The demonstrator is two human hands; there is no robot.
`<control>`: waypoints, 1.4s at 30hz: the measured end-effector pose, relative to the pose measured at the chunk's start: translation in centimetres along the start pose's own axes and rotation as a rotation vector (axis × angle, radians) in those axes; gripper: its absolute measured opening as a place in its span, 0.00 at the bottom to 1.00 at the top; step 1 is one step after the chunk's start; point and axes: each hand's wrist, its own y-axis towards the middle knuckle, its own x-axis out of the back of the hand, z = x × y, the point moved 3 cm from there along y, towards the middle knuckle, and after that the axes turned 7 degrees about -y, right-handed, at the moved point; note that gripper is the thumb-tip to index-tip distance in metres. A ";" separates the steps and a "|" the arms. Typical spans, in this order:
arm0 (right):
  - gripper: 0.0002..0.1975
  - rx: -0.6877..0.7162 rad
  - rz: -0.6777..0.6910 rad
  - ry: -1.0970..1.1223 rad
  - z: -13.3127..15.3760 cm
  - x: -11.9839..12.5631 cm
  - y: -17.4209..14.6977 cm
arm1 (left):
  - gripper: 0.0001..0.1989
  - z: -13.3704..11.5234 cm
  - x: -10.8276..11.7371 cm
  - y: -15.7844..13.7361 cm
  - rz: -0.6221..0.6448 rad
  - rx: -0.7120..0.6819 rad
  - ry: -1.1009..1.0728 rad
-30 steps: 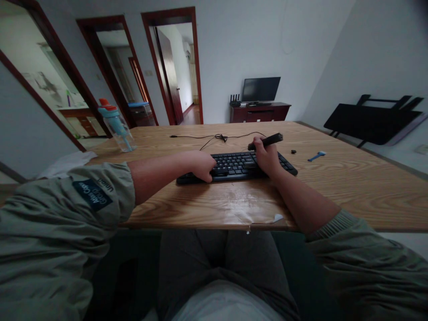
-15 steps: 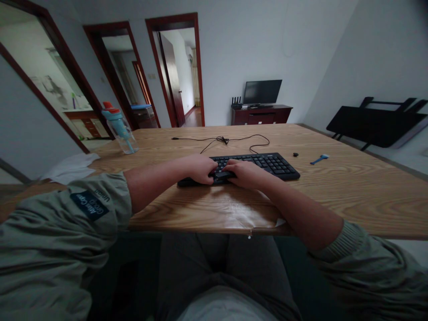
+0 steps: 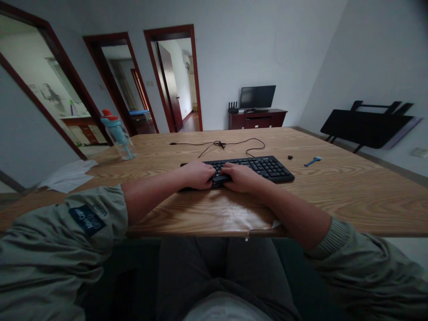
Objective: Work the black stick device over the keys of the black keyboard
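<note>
A black keyboard (image 3: 272,169) lies on the wooden table in front of me. Both my hands rest over its left and middle part, close together. Between them is a small dark, block-like piece (image 3: 220,179) at the keyboard's near edge; whether it is separate from the keyboard I cannot tell. My left hand (image 3: 198,174) is curled, its fingertips at the left end of this piece. Bent fingers and thumb of my right hand (image 3: 241,177) close on its right end. Fingers partly hide the keys beneath.
The keyboard's black cable (image 3: 219,144) lies bundled behind it. Right of the keyboard are a tiny black piece (image 3: 290,157) and a blue brush-like tool (image 3: 313,161). A clear bottle with red lid (image 3: 121,138) and white tissue (image 3: 68,176) are on the left of the table (image 3: 351,196).
The camera view has shifted slightly, so the whole scene sits a little lower and further left. Both hands stay at the same part of the keyboard, with small finger movements.
</note>
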 end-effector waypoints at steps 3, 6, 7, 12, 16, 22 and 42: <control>0.12 -0.001 -0.002 0.039 -0.2 -0.2 0.0 | 0.15 0.1 0.1 1.0 0.063 -0.014 0.003; 0.14 0.003 -0.012 0.087 -0.3 -0.3 0.1 | 0.14 0.2 0.4 2.1 0.132 -0.038 -0.037; 0.15 0.002 -0.014 0.098 -0.2 -0.3 0.2 | 0.14 0.3 0.5 2.3 0.157 -0.040 -0.051; 0.16 -0.015 -0.008 0.078 0.2 0.0 0.2 | 0.17 0.7 1.1 2.6 0.213 -0.056 -0.054; 0.19 -0.029 -0.084 0.108 0.3 0.9 -0.1 | 0.18 0.8 2.9 2.1 0.134 -0.078 -0.048; 0.12 -0.149 -0.268 0.157 -4.0 4.1 -1.0 | 0.22 3.1 5.1 0.4 -0.189 -0.002 -0.307; 0.20 -0.762 0.061 0.236 -25.6 0.7 -15.3 | 0.23 14.9 -6.3 -3.6 -0.519 0.504 -0.719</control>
